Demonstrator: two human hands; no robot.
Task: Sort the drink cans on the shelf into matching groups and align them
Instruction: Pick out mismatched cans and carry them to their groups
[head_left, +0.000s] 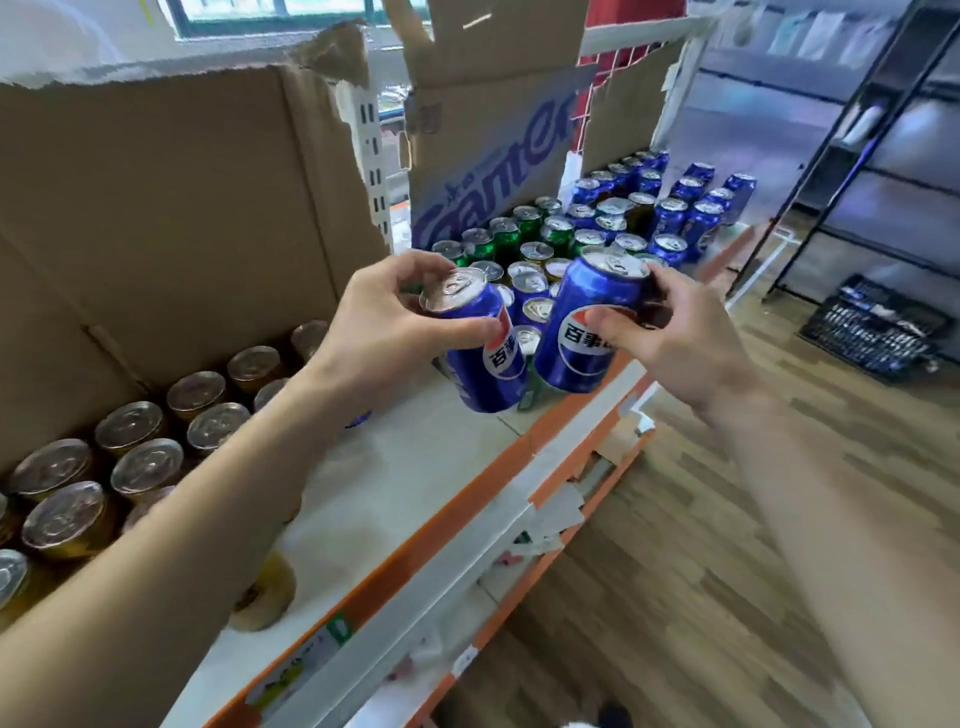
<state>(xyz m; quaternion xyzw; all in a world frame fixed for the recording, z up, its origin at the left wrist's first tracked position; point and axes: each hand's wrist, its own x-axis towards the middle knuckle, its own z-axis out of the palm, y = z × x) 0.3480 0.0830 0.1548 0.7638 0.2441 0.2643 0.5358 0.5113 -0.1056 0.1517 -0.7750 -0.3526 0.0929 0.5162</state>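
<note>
My left hand (387, 317) grips a blue cola can (480, 353) near its top, tilted and lifted above the shelf (405, 467). My right hand (670, 332) holds a second blue cola can (584, 322) beside it, also tilted and off the shelf. Behind them stands a mixed cluster of cans: green cans (506, 239) at the back left, blue cans (680, 208) at the far right, and a few gold-topped ones in between. Gold cans (140, 462) stand in rows at the near left, partly hidden by my left forearm.
A tall cardboard sheet (171, 208) backs the gold cans. A printed cardboard box (493, 150) stands behind the green cans. The shelf's orange and white front edge (467, 519) runs diagonally. A black crate (878, 327) lies on the wooden floor beside a black rack (852, 135).
</note>
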